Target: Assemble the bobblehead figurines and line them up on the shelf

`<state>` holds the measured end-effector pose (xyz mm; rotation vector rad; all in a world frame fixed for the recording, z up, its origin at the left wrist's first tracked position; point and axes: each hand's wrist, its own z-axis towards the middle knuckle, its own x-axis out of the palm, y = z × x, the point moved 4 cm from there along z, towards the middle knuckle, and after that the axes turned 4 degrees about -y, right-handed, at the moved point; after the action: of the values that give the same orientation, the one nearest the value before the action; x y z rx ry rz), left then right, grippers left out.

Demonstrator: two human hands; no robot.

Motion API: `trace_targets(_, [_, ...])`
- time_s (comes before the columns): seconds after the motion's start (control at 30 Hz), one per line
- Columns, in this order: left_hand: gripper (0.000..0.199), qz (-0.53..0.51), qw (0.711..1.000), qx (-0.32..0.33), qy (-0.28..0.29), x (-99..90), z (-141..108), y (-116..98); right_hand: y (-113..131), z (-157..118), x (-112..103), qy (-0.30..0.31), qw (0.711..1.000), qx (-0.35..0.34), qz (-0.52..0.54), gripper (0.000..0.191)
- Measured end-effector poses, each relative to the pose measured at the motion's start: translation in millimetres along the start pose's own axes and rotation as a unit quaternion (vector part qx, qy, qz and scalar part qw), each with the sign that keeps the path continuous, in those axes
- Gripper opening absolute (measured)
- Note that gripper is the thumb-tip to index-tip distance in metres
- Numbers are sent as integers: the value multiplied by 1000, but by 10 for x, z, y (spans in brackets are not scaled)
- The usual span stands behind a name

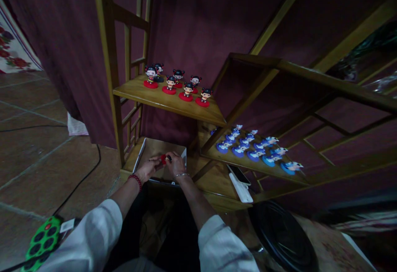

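Nearest, well to the left of the open box (144, 150), a green power strip (43, 241) lies on the tiled floor (31, 168); to the box's right and nearer the person is a round black object (282, 237), its kind unclear.

Over the box, the left hand (149, 169), with a red bead bracelet (135, 181) at its wrist, and the right hand (176, 165), with a silvery bangle (181, 175), meet around a small red-and-dark figurine (164, 159). The left fingers are closed on its red part and the right fingers pinch its darker end, partly hiding it.

The box stands on the lower shelf (209, 176). Right of it lie a dark-screened phone (239, 175) and a long white object (241, 189), touching or nearly so.

Farther off, right of the box, blue-and-white figurines (240, 150) stand in rows on another shelf (214, 150). Above and beyond the box, the upper shelf (167, 104) bears seven dark-haired figurines (187, 92), mostly on red bases. Behind everything hangs a dark reddish curtain (198, 23).
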<state>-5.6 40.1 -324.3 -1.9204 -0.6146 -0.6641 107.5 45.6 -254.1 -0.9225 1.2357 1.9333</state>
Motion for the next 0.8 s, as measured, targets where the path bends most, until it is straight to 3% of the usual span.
trace_targets(0.37, [11, -8, 1000, 25, -3, 15, -39, 12, 39, 59, -6, 36, 998, -27, -33, 19])
trace_targets(0.8, [12, 5, 1000, 3, 3, 29, -71, 35, 63, 27, -27, 79, 994, -57, -49, 19])
